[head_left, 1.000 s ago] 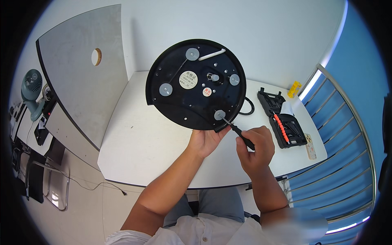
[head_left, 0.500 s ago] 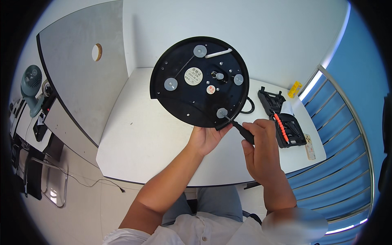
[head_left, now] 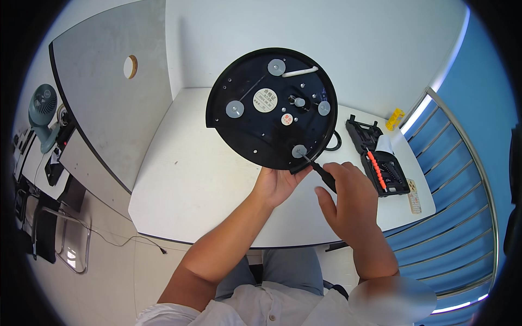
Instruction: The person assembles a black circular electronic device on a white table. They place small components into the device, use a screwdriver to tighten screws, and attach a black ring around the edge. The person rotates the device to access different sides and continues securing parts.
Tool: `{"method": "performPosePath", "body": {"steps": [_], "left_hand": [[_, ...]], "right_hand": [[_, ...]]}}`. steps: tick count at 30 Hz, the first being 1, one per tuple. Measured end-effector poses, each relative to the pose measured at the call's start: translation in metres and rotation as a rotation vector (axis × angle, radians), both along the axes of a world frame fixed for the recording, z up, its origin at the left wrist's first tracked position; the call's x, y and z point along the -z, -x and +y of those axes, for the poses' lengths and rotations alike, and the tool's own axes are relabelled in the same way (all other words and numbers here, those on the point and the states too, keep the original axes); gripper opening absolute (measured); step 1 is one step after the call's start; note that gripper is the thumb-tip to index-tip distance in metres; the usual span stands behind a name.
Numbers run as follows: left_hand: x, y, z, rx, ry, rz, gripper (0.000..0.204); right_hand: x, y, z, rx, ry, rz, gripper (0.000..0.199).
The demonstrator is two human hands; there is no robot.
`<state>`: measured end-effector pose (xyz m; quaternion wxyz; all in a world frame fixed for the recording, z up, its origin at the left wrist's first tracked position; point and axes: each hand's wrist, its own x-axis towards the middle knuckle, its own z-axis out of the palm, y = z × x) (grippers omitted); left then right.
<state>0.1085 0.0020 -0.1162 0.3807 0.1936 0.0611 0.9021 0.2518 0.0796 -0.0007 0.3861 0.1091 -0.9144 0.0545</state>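
Observation:
My left hand [head_left: 273,186] grips the lower rim of a round black base [head_left: 247,133], its fingers going out of sight behind it. The base is tilted up with its underside toward me. Several clear suction-cup feet, a white lever [head_left: 300,71] and two round stickers show on it. In my right hand [head_left: 350,198] is a screwdriver [head_left: 324,176], its dark handle under the fingers and my thumb standing off from it. The thin shaft slants up to the lower suction cup [head_left: 299,151], where the tip appears to touch its middle.
On the table's right lies an open black tool case [head_left: 385,175] with an orange flexible shaft [head_left: 376,171]. A yellow object [head_left: 394,119] and a patterned strip [head_left: 414,196] are near it. A metal railing [head_left: 467,136] borders the right; a grey partition [head_left: 103,103] and a fan [head_left: 43,114] are left.
The base has shifted slightly right and turned a little. My right thumb has moved down and away from the screwdriver's handle, while the tip stays at the same suction cup.

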Motion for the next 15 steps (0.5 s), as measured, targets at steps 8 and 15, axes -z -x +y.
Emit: {"method": "performPosePath", "body": {"steps": [8,15], "left_hand": [[-0.001,-0.001,0.003,-0.035,0.018,0.001,0.051],[-0.002,0.003,0.004,-0.050,0.030,-0.025,0.050]], "right_hand": [[0.010,-0.001,0.007,0.047,-0.097,0.136,0.028],[0.019,0.004,0.027,0.183,-0.101,0.087,0.031]]}}
